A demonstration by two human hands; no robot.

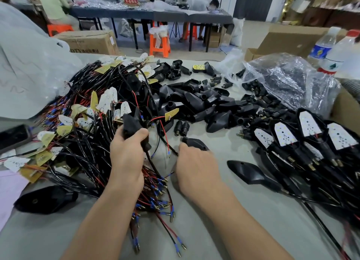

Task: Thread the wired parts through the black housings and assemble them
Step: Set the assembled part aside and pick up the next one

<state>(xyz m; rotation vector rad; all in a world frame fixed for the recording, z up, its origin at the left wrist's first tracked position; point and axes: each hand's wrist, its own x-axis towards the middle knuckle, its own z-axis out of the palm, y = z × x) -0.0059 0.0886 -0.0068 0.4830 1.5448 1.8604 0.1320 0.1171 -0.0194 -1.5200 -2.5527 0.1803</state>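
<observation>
Gripped one black housing point(132, 125) in the left hand point(127, 152), fingers curled round it, at the near right edge of the wire pile point(87, 123). Held the right hand point(194, 168) closed over a second housing point(195, 144), flat on the table point(220, 143) just right of the pile. Seemed wisest to steady the gripped housing and draw its cable point(153, 167) straight out the narrow end, clear of neighbouring wires. Kept it nearly upright, long axis running away, narrow end toward the wrist.

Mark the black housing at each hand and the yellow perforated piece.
Left-hand housing point(131, 124): head view, upper shell.
Right-hand housing point(196, 143): head view, top shell.
Yellow perforated piece point(198, 67): head view, centre face.
</observation>
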